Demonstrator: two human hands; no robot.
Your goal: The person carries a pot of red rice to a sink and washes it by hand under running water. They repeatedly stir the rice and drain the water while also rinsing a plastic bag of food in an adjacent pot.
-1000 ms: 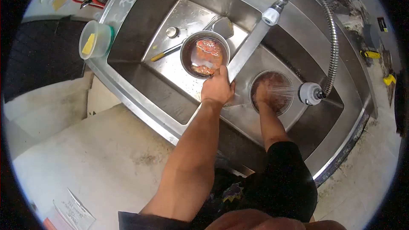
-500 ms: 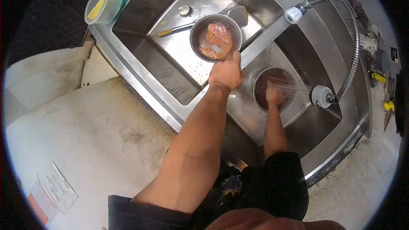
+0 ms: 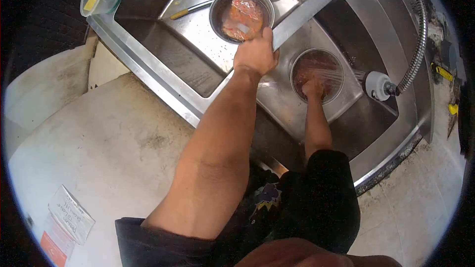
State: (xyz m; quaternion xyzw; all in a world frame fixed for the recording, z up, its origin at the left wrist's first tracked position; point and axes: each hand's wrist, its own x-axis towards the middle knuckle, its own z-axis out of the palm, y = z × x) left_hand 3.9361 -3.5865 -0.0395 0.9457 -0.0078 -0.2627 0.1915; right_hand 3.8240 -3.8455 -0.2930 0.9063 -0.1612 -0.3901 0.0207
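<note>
Round steel pan (image 3: pixel 212 16) w/ red-orange clump (image 3: pixel 247 16) sits in the L basin. Your L hand (image 3: pixel 255 55) is by its rim, at the steel divider (image 3: pixel 301 14); can't tell if it's gripping. Your R hand (image 3: pixel 312 88) dips in a round container (image 3: pixel 292 69) of reddish water, under the white spray head (image 3: pixel 378 85); finger pose unclear.

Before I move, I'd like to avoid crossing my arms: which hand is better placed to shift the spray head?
Right, I'd judge. The right hand is in the round vessel, close to the spray head. The left hand is at the sink divider, farther off, and would likely reach past the right.
</note>
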